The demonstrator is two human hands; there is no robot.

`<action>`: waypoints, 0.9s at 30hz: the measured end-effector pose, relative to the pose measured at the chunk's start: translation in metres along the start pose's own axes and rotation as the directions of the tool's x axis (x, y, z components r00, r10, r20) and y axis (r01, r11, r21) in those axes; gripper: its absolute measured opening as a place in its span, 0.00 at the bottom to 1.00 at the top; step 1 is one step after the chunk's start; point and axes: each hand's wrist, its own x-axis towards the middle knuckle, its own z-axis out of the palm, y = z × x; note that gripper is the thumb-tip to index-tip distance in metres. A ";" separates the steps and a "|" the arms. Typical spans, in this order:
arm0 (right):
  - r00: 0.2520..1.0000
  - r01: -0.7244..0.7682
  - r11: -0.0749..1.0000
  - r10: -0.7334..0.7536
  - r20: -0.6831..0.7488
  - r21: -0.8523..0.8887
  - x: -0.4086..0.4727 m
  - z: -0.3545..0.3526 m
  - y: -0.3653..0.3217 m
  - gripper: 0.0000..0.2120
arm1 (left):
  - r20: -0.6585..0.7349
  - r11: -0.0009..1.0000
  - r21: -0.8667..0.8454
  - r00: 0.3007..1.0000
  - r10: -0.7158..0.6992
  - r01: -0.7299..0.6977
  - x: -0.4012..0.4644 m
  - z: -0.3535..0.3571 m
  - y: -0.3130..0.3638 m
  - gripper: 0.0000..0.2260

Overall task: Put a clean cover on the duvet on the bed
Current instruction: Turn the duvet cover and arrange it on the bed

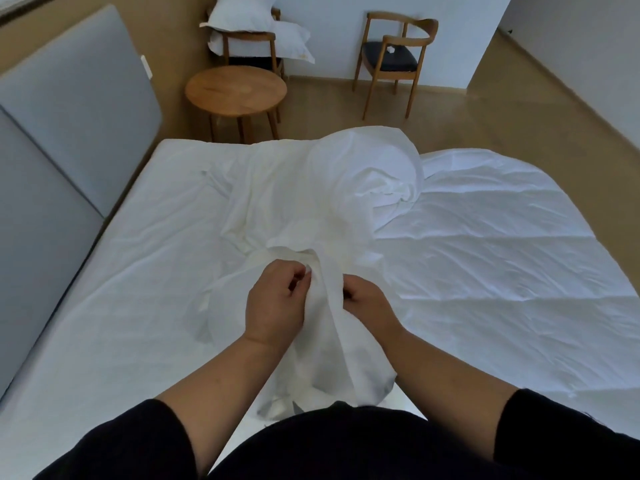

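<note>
A white duvet cover (322, 202) lies bunched across the middle of the bed (114, 271), rising in a puffed heap at the far side. Its near end hangs down between my arms. My left hand (273, 303) pinches a fold of the cover between thumb and fingers. My right hand (369, 303) grips the same strip of cloth from the other side, fingers partly hidden by it. A white quilted duvet (502, 244) lies spread flat over the right half of the bed, its far edge partly under the cover.
A grey padded headboard (69, 116) runs along the left. Beyond the bed stand a round wooden side table (235, 90), a wooden chair piled with white pillows (256, 29), and a second wooden chair (394, 53) with a dark seat. Tan floor stretches to the right.
</note>
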 end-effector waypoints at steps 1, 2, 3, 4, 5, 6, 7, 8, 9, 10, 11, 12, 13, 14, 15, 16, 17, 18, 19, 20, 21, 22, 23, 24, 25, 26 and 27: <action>1.000 0.004 0.999 -0.003 -0.021 0.047 -0.002 0.001 -0.002 0.04 | -0.033 1.000 -0.025 0.999 0.015 -0.015 -0.004 0.000 -0.001 0.07; 0.999 0.011 0.997 -0.008 -0.036 0.073 -0.003 0.000 -0.004 0.04 | -0.062 0.999 -0.038 0.998 0.029 -0.032 -0.007 0.000 -0.002 0.07; 0.999 0.009 0.997 -0.005 -0.050 0.082 0.000 0.001 -0.003 0.05 | -0.084 0.998 -0.037 0.996 0.042 -0.045 -0.010 -0.002 -0.004 0.08; 0.998 0.003 0.998 0.000 -0.059 0.061 -0.001 0.000 -0.004 0.06 | -0.099 0.998 -0.023 0.994 0.052 -0.054 -0.012 -0.005 -0.004 0.09; 0.997 -0.013 0.999 0.016 -0.081 0.045 0.001 -0.002 -0.005 0.07 | -0.110 0.998 -0.004 0.992 0.055 -0.056 -0.013 -0.008 -0.005 0.09; 0.995 -0.026 0.999 0.029 -0.094 0.037 0.002 -0.005 -0.005 0.07 | -0.125 0.998 0.011 0.991 0.057 -0.056 -0.014 -0.013 -0.006 0.09; 0.993 -0.033 0.999 0.036 -0.109 0.025 0.001 -0.007 -0.004 0.06 | -0.142 0.998 0.025 0.988 0.066 -0.063 -0.014 -0.017 -0.008 0.09; 0.992 -0.040 0.999 0.042 -0.117 0.012 0.001 -0.010 -0.004 0.06 | -0.158 0.996 0.047 0.984 0.086 -0.080 -0.014 -0.021 -0.007 0.09; 0.990 -0.052 0.998 0.054 -0.132 0.022 0.001 -0.012 -0.002 0.07 | -0.168 0.992 0.073 0.980 0.109 -0.098 -0.014 -0.025 -0.006 0.09; 0.988 -0.056 0.998 0.058 -0.141 0.016 0.001 -0.013 -0.004 0.07 | -0.174 0.989 0.100 0.976 0.129 -0.113 -0.014 -0.028 -0.003 0.09; 0.987 -0.055 0.998 0.055 -0.148 0.005 0.002 -0.014 -0.004 0.07 | -0.172 0.987 0.109 0.976 0.137 -0.119 -0.015 -0.030 0.003 0.09; 0.988 -0.049 0.999 0.045 -0.147 -0.024 0.002 -0.013 -0.006 0.07 | -0.164 0.990 0.099 0.980 0.113 -0.097 -0.018 -0.033 0.011 0.09; 0.990 -0.032 0.998 0.025 -0.142 -0.051 0.002 -0.012 -0.006 0.06 | -0.149 0.997 0.069 0.987 0.053 -0.043 -0.022 -0.035 0.019 0.10; 0.991 -0.011 0.997 0.001 -0.132 -0.080 0.001 -0.011 -0.007 0.05 | -0.125 0.999 0.022 0.992 -0.029 0.032 -0.026 -0.037 0.028 0.10; 0.992 0.012 0.995 -0.024 -0.120 -0.096 0.000 -0.009 -0.007 0.05 | -0.091 0.993 -0.037 0.989 -0.116 0.113 -0.031 -0.038 0.036 0.10; 0.994 0.035 0.993 -0.046 -0.102 -0.109 -0.001 -0.007 -0.008 0.03 | -0.054 0.979 -0.097 0.981 -0.187 0.182 -0.036 -0.037 0.041 0.11; 0.994 0.058 0.992 -0.068 -0.086 -0.116 -0.003 -0.005 -0.008 0.03 | 0.003 0.951 -0.173 0.966 -0.259 0.255 -0.040 -0.035 0.044 0.12; 0.994 0.077 0.988 -0.087 -0.066 -0.136 -0.004 -0.003 -0.008 0.05 | 0.090 0.897 -0.280 0.940 -0.329 0.341 -0.044 -0.033 0.045 0.14; 0.993 0.096 0.982 -0.106 -0.049 -0.165 -0.005 -0.001 -0.006 0.06 | 0.206 0.804 -0.403 0.900 -0.385 0.437 -0.047 -0.030 0.044 0.15; 0.992 0.113 0.975 -0.122 -0.035 -0.191 -0.006 0.000 -0.006 0.06 | 0.328 0.667 -0.518 0.844 -0.423 0.536 -0.050 -0.028 0.041 0.15; 0.991 0.123 0.972 -0.132 -0.035 -0.200 -0.006 0.003 -0.004 0.05 | 0.438 0.511 -0.587 0.777 -0.452 0.628 -0.051 -0.027 0.034 0.13; 0.991 0.111 0.975 -0.123 -0.053 -0.191 -0.005 0.004 -0.002 0.06 | 0.516 0.387 -0.616 0.722 -0.461 0.687 -0.052 -0.027 0.025 0.10; 0.991 0.086 0.982 -0.101 -0.085 -0.165 -0.005 0.005 0.000 0.08 | 0.557 0.335 -0.606 0.685 -0.469 0.722 -0.053 -0.027 0.018 0.08; 0.990 0.054 0.989 -0.071 -0.123 -0.137 -0.004 0.004 0.002 0.09 | 0.552 0.380 -0.571 0.683 -0.478 0.728 -0.054 -0.025 0.008 0.08; 0.987 0.028 0.994 -0.045 -0.156 -0.108 -0.003 0.003 0.003 0.08 | 0.512 0.530 -0.483 0.716 -0.474 0.697 -0.055 -0.023 -0.002 0.08; 0.983 0.009 0.997 -0.023 -0.182 -0.079 -0.001 0.002 0.004 0.08 | 0.458 0.724 -0.334 0.776 -0.435 0.603 -0.055 -0.020 -0.014 0.09; 0.981 0.001 0.998 -0.012 -0.194 -0.055 0.001 0.000 0.003 0.08 | 0.404 0.884 -0.158 0.846 -0.349 0.441 -0.055 -0.017 -0.023 0.12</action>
